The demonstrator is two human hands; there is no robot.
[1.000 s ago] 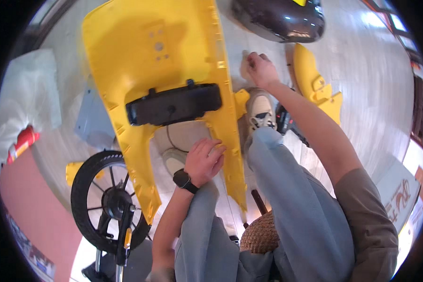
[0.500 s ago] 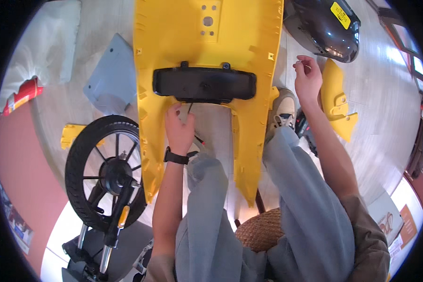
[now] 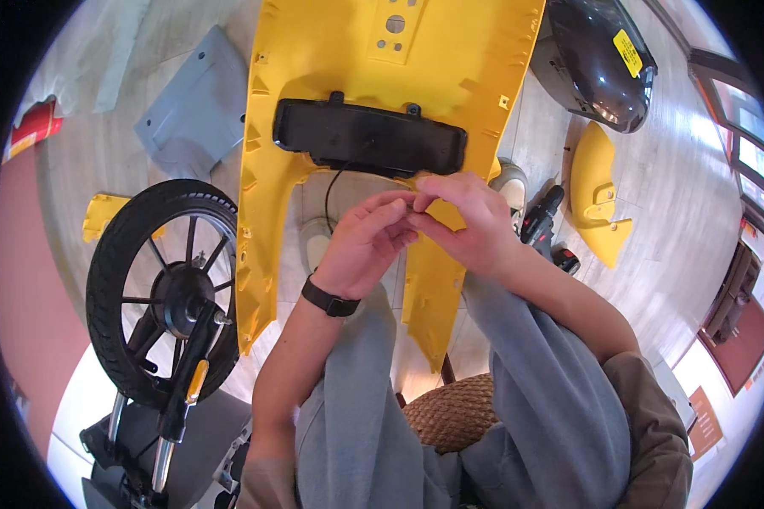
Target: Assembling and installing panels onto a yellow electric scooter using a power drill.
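Note:
A large yellow plastic body panel (image 3: 323,59) stretches out in front of me, its two long legs pointing toward my knees. A long black plastic unit (image 3: 373,140) is set across the panel, and a thin black cable (image 3: 328,197) loops from it toward my left hand (image 3: 369,242). My right hand (image 3: 475,220) meets the left one just below the unit. Thumbs and fingers of both are pinched together at the same spot. What lies between the fingertips is too small and covered to name. The cable's far end disappears by the left hand.
On the left stands a spoked wheel (image 3: 102,288) with a fork, near a grey-blue panel (image 3: 187,110). To the right lie a cordless drill (image 3: 542,216), a curved yellow piece (image 3: 592,182) and a glossy black shell (image 3: 586,59). A woven stool (image 3: 454,416) shows between my legs.
My right hand has come in from the far right to meet the left hand. The left hand has shifted right and down. The cable now hangs in a wider loop, and the view has turned slightly.

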